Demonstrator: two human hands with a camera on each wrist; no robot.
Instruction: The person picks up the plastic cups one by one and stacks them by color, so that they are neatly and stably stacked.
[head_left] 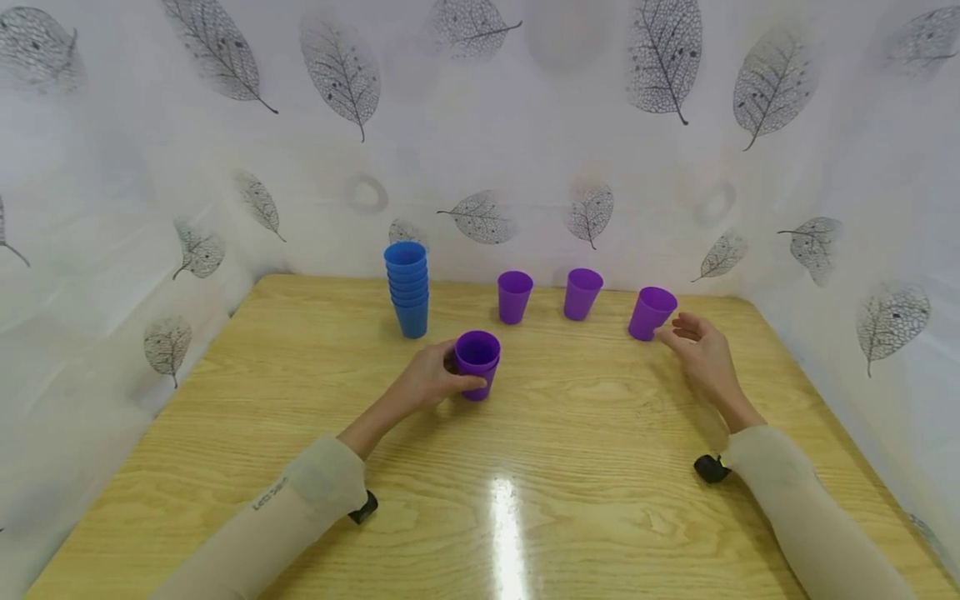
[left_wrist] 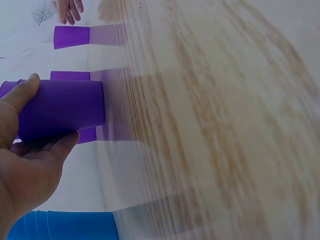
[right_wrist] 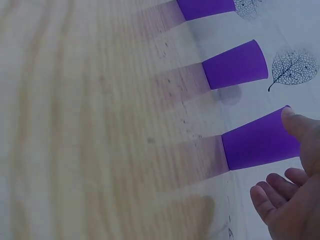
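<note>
My left hand [head_left: 437, 375] grips a nested stack of purple cups [head_left: 477, 382], two rims showing, with the thumb across the near side and the fingers behind. In the left wrist view that purple stack [left_wrist: 65, 110] is close over the wooden table. My right hand [head_left: 708, 357] is beside the rightmost purple cup [head_left: 651, 315], fingers apart and loosely bent. Its thumb overlaps the cup's side near the rim in the right wrist view, while the other fingers [right_wrist: 280, 190] stay off the cup. That cup stands upright.
Two more upright purple cups, the left one [head_left: 513, 298] and the middle one [head_left: 582, 295], stand along the back of the wooden table [head_left: 570, 467]. A tall stack of blue cups [head_left: 410, 308] is at the back left. A leaf-patterned white sheet [head_left: 480, 125] hangs behind and beside the table.
</note>
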